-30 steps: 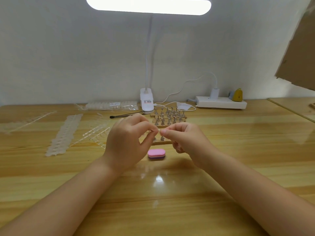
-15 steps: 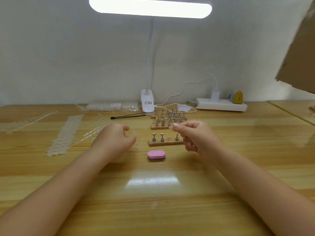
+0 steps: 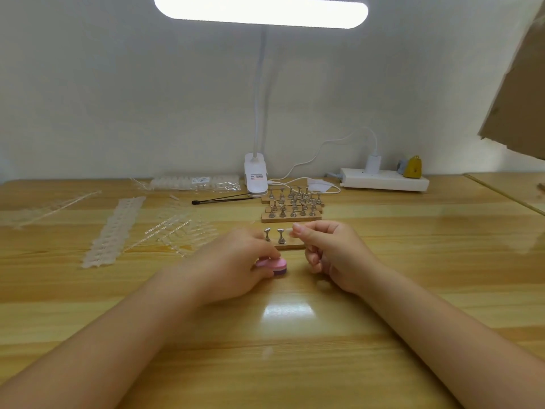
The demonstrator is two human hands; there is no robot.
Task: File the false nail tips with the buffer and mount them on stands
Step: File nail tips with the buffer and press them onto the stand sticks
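My left hand point(image 3: 233, 262) grips the pink and purple buffer block point(image 3: 275, 265) on the table, fingers curled over its left end. My right hand point(image 3: 330, 252) hovers just right of it and pinches a small clear nail tip point(image 3: 290, 232) between thumb and forefinger. Behind the hands lies a wooden strip with metal stands point(image 3: 280, 239); its right part is hidden by my right hand. More wooden strips with several metal stands point(image 3: 292, 206) sit farther back.
Clear nail tip strips point(image 3: 113, 231) and loose sprues point(image 3: 177, 231) lie at the left. A bag of nail tips point(image 3: 194, 182), a black brush point(image 3: 221, 199), a clip lamp point(image 3: 256, 175) and a power strip point(image 3: 383, 178) line the back edge.
My left hand moved from beside the right hand down to the buffer and took hold of it. My right hand kept the nail tip and lowered slightly.
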